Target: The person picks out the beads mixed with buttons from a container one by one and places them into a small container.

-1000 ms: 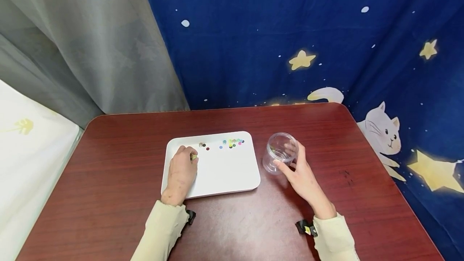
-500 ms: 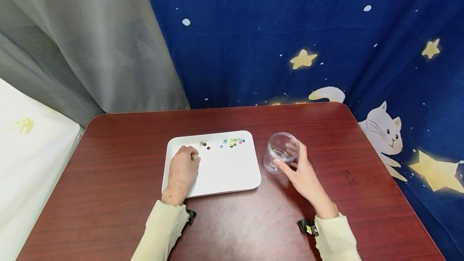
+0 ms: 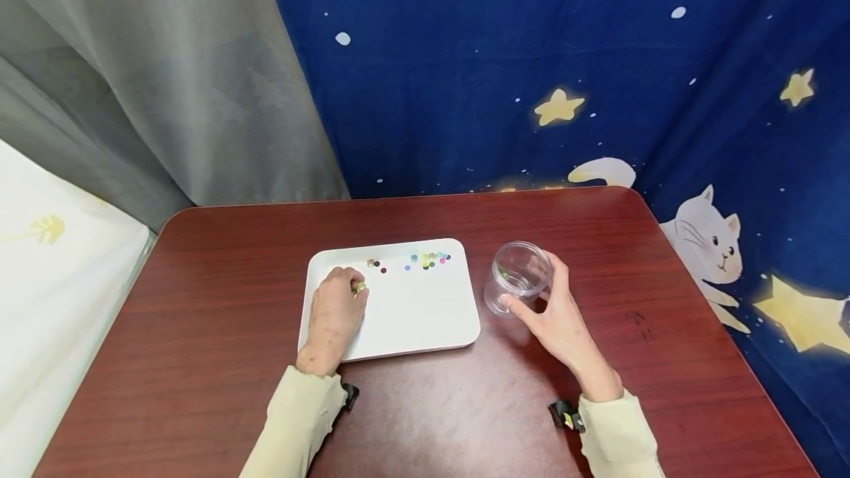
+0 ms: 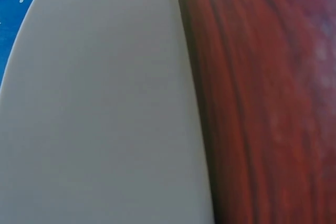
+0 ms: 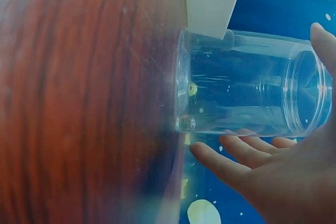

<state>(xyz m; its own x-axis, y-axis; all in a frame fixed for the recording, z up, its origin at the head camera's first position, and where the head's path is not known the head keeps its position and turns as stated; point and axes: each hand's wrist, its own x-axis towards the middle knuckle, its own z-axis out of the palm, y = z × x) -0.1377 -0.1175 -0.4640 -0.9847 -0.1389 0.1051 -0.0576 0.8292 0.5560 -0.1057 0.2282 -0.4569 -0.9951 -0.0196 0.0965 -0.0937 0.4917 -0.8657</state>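
In the head view, my left hand (image 3: 335, 314) is over the left part of a white tray (image 3: 415, 316), its fingertips pinching a small yellow-green bead (image 3: 360, 288). Part of that bead is hidden by the fingers. To the right of the tray a clear plastic jar (image 3: 521, 282) stands upright on the table, lidless in this view. My right hand (image 3: 554, 319) holds it, with the thumb at the near side and the fingers at the far right. Through the jar wall, the right wrist view shows a yellow-green bead (image 5: 192, 88) and a clear bead (image 5: 187, 124) near the base.
Several coloured beads (image 3: 432, 260) lie along the tray's back right, and a few dark and brown ones (image 3: 376, 264) lie at its back left. The red-brown wooden table (image 3: 412, 411) carries everything. Behind it hang a grey curtain (image 3: 179, 80) and a blue starry curtain (image 3: 451, 80).
My left hand stays at the same spot on the tray. The right fingers, earlier seen through the jar, have shifted to its far right side. The view has drifted slightly.
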